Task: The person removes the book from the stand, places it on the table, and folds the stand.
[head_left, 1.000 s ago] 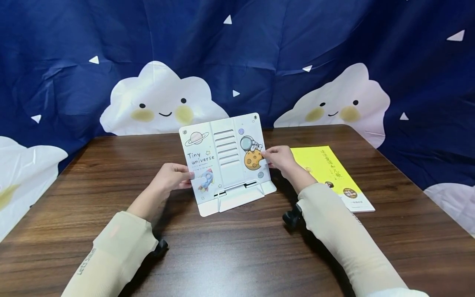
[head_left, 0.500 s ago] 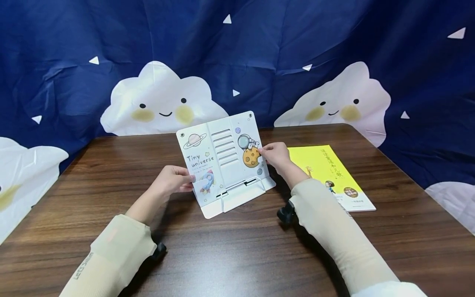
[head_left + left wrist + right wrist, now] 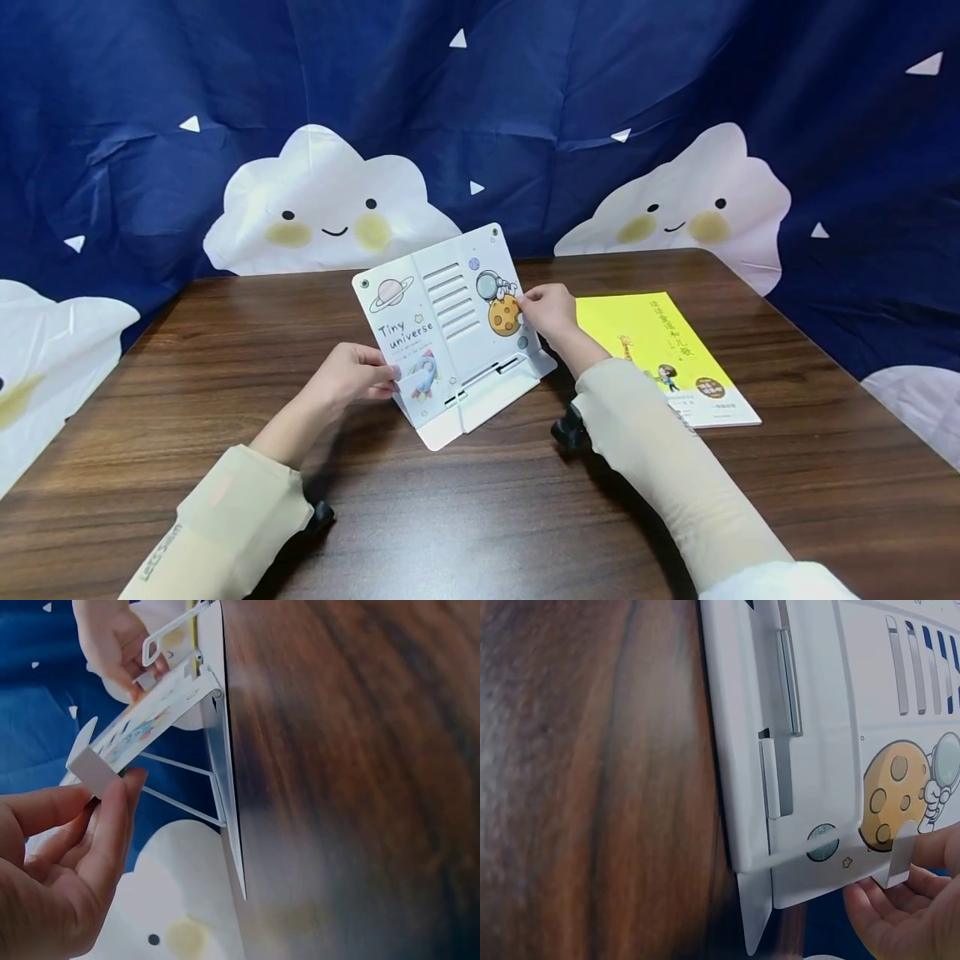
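A white book stand (image 3: 476,350) with space drawings and the words "Tiny universe" leans back on the table, turned at an angle. My left hand (image 3: 352,373) pinches a small white side tab (image 3: 96,771) at its left edge between thumb and fingers. At the opposite edge, my right hand (image 3: 551,312) pinches the matching tab (image 3: 898,859), beside the orange moon drawing. Along the bottom runs a folded-out ledge (image 3: 506,400). The left wrist view shows a wire prop (image 3: 180,765) behind the panel, reaching down to the flat base plate (image 3: 232,806).
A yellow book (image 3: 637,321) with a white lower strip lies on the dark wooden table (image 3: 465,525), right of the stand and partly covered by the right forearm. Behind the table hangs a blue cloth (image 3: 510,100) with smiling clouds.
The stand has turned, its lower left corner coming nearer and its top shifting left. My right hand has moved left with it, while my left hand has shifted slightly right.
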`<state>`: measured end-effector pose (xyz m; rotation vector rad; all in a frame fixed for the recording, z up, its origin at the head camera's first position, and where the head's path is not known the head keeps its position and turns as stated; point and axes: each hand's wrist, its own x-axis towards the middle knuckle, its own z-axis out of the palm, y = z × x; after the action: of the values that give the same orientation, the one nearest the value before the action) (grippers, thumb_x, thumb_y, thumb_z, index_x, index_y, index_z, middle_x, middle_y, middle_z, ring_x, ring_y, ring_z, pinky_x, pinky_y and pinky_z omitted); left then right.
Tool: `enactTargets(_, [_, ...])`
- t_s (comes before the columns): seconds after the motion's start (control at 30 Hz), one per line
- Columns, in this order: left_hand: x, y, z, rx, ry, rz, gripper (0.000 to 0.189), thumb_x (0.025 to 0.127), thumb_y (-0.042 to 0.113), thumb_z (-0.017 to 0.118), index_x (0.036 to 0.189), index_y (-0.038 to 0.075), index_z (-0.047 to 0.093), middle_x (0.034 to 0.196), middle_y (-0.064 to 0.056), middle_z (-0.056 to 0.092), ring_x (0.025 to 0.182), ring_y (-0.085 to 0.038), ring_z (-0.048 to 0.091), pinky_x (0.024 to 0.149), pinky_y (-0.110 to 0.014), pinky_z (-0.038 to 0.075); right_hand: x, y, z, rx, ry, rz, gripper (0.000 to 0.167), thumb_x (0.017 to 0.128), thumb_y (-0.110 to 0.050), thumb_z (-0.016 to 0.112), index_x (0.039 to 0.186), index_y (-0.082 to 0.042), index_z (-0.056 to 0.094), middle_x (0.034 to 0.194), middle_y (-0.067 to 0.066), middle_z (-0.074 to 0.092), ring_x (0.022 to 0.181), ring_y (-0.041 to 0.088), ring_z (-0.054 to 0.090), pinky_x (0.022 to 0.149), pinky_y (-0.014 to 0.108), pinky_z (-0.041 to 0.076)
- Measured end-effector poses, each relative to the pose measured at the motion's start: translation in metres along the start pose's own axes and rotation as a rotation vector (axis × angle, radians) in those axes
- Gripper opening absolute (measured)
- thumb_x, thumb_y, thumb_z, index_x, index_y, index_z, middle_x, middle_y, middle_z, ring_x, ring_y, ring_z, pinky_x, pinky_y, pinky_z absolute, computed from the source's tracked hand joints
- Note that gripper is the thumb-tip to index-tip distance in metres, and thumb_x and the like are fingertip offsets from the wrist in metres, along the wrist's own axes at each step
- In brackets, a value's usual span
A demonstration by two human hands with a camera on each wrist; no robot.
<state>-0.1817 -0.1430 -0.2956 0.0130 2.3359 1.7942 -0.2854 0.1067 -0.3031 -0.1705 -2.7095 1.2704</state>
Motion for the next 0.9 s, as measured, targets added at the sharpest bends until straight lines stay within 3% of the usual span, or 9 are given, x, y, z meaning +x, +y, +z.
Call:
enactTargets(0.33, [-0.009, -0.001, 0.006, -0.022, -0.045, 0.050, 0.018, 0.079, -0.008, 0.054, 0.091, -0.021, 0.054, 0.070, -0.013, 0.060, 0.059, -0.014, 0.058, 0.059, -0.029, 0.050, 0.000, -0.006, 0.003, 0.007, -0.001, -0.007, 0.020, 0.084, -0.019, 0.056, 0.088, -0.003, 0.066, 0.085, 0.010, 0.062, 0.079, 0.021, 0.053, 0.064, 0.031, 0.043])
enactTargets(0.9, [-0.015, 0.000, 0.016, -0.020, -0.098, 0.030, 0.016, 0.076, -0.009, 0.056, 0.087, -0.020, 0.056, 0.073, -0.018, 0.061, 0.064, -0.020, 0.060, 0.062, -0.033, 0.050, 0.008, -0.016, 0.015, -0.009, -0.003, -0.011, 0.020, 0.081, -0.020, 0.059, 0.086, -0.003, 0.067, 0.085, 0.009, 0.062, 0.082, 0.023, 0.052, 0.065, 0.030, 0.043])
